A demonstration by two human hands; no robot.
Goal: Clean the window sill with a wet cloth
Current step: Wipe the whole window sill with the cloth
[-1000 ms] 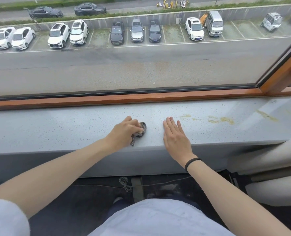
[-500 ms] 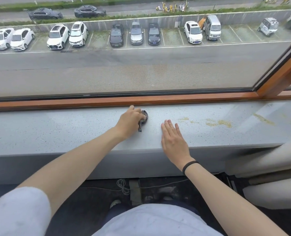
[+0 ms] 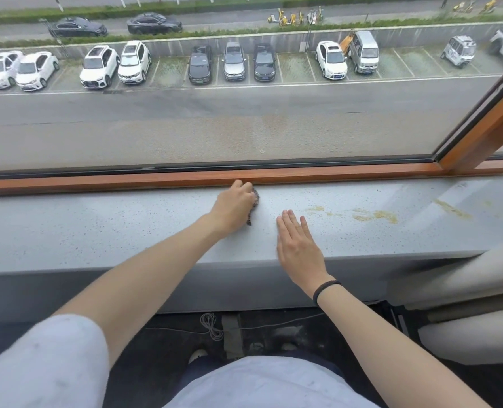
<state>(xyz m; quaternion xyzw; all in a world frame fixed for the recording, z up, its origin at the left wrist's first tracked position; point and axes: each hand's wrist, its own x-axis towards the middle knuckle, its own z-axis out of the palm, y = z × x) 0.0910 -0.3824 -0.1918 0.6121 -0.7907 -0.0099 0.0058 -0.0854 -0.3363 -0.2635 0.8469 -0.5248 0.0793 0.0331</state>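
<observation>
The left hand (image 3: 234, 206) curls round a dark cloth (image 3: 254, 203) at the back edge of the sill (image 3: 97, 231), against the wooden frame (image 3: 126, 180) — the cloth's visible strip runs from frame toward the person. The right hand (image 3: 299, 245) lies flat on the sill just beside, fingers straight, holding nothing; yellow stains (image 3: 375, 215) lie to its right.

The window sill (image 3: 126, 231) was pale grey with fine dark speckles and yellowish smears (image 3: 375, 215) toward its right end, the cloth (image 3: 255, 203) dark and mottled, the window frame (image 3: 303, 173) orange-brown, the wristband (image 3: 326, 288) black, the sleeve (image 3: 47, 366) white.
</observation>
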